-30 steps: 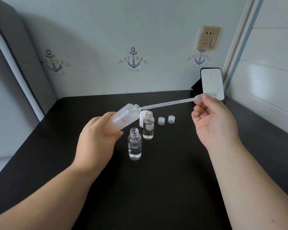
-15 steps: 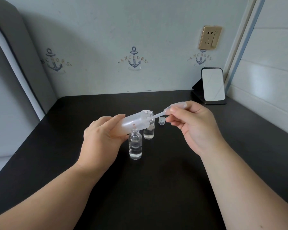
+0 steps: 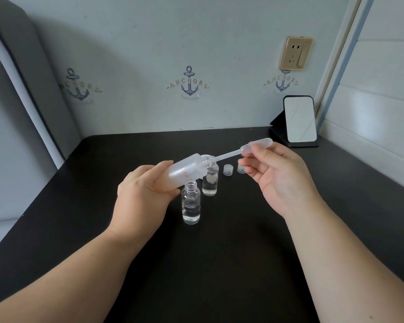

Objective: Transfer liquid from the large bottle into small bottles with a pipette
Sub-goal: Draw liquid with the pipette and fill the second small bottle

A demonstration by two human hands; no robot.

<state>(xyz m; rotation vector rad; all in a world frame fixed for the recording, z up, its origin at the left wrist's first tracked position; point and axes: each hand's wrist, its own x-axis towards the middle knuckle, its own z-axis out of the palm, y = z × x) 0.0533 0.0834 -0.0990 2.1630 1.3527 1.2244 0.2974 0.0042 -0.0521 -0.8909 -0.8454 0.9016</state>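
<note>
Left hand (image 3: 142, 194) wraps frosted cylindrical large bottle (image 3: 184, 172), tilted above black table (image 3: 219, 264). Right hand (image 3: 280, 178) pinches translucent pipette (image 3: 243, 151) bulb, stem inside neck. Two clear small bottles (image 3: 191, 203) upright beneath.

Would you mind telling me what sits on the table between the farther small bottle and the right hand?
In the head view, two small caps stand side by side on the black table between the farther small bottle and the right hand.

A mirror (image 3: 300, 122) stands beneath a wall socket (image 3: 295, 53).
</note>
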